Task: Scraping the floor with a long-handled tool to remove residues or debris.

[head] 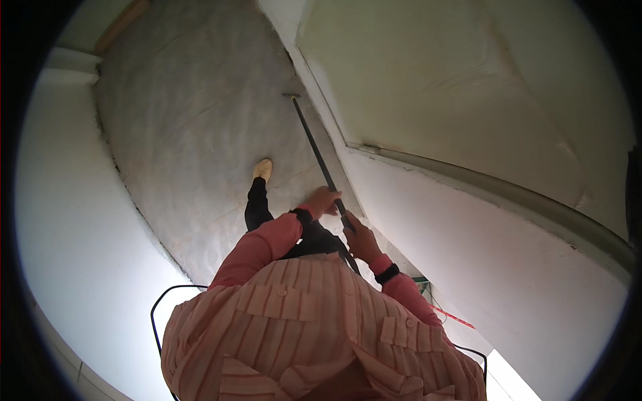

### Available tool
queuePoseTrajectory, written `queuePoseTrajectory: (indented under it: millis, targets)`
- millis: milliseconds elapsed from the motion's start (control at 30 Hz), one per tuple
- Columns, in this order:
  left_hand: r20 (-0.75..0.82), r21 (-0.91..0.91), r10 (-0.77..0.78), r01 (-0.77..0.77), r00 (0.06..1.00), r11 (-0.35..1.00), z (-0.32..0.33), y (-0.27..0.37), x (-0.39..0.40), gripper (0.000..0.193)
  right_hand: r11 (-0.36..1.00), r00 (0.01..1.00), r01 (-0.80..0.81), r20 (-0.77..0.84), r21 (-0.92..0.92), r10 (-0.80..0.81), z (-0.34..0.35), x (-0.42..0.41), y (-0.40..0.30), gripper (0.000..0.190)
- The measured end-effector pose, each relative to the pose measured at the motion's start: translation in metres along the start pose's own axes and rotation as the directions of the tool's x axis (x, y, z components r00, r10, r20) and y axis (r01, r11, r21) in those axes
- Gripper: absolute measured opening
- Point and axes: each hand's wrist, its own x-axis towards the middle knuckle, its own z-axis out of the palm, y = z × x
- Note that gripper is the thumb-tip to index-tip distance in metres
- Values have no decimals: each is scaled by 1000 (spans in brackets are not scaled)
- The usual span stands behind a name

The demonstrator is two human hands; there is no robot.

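My left hand (321,201) wraps around the dark pole of a long-handled floor scraper (314,145). Closer to my body, my right hand (362,240) grips the end of the same pole. The pole slants away from me to a narrow crosswise head (291,95), which meets the grey floor (200,115) near the right wall. Whether that head is a blade or a rubber strip is too small to tell. Black bands circle both wrists below pink sleeves. My shoe (263,170) stands on the floor left of the pole; the other foot is hidden.
A white wall (85,190) curves along the left. On the right, a low white wall (451,225) carries a ledge (501,188) below a large pale panel (426,85). A brown board (120,25) lies at the far left. Behind my right arm are a red strip (454,317) and green metal bars (424,284).
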Motion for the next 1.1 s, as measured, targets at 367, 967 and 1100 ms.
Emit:
queuePoseTrajectory:
  millis: [367, 967, 1100]
  targets:
    - [161, -315, 1, 50, 987, 948, -29, 45, -63, 22, 889, 930, 304, 94, 343, -355, 9, -2, -47, 62]
    - [-108, -206, -60, 36, 992, 978, -184, 115, -216, 26, 938, 876, 28, 443, 346, -190, 73, 48, -190, 39]
    - [-92, -182, -85, 67, 992, 981, -185, 123, -226, 27, 918, 871, -3, 452, 398, -193, 82, 80, -172, 38]
